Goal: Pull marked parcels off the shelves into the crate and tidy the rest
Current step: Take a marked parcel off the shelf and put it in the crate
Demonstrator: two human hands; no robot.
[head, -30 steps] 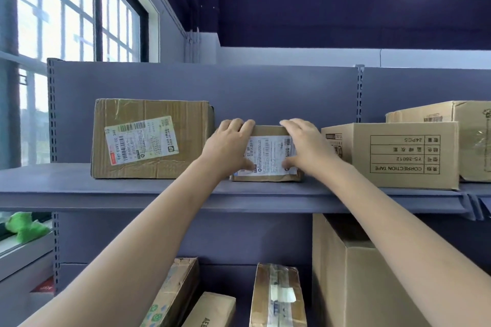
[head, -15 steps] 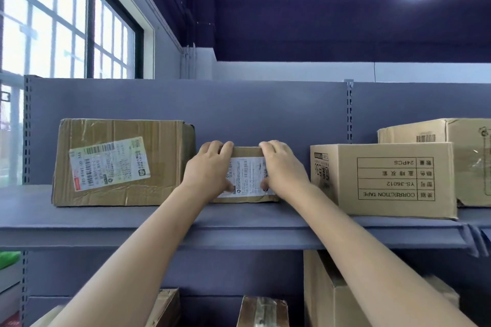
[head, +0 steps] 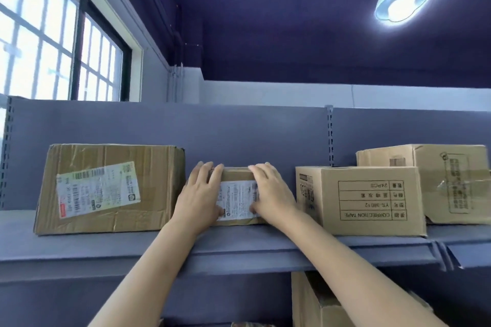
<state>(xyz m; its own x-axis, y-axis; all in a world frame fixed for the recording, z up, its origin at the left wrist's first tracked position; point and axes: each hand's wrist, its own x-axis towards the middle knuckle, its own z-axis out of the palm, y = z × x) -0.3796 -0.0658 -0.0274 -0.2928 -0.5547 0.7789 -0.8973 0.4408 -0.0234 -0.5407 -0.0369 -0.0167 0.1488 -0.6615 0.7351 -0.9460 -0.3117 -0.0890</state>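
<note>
- Your left hand (head: 199, 198) and right hand (head: 273, 194) clasp the small parcel (head: 236, 195) from either side, fingers hooked over its top edge, thumbs low on the labelled front.
- The small parcel sits on the shelf (head: 239, 249), set back from the front edge, between the large taped box (head: 111, 188) and the correction-tape carton (head: 364, 199), touching neither.
- It looks like stiff cardboard, probably light. The glossy label may be slick, so grip the bare side walls.
- Every carton in view is closed, so you cannot tell the contents. A further box (head: 446, 183) stands behind the carton, towards the right end.
- The crate is out of view.
</note>
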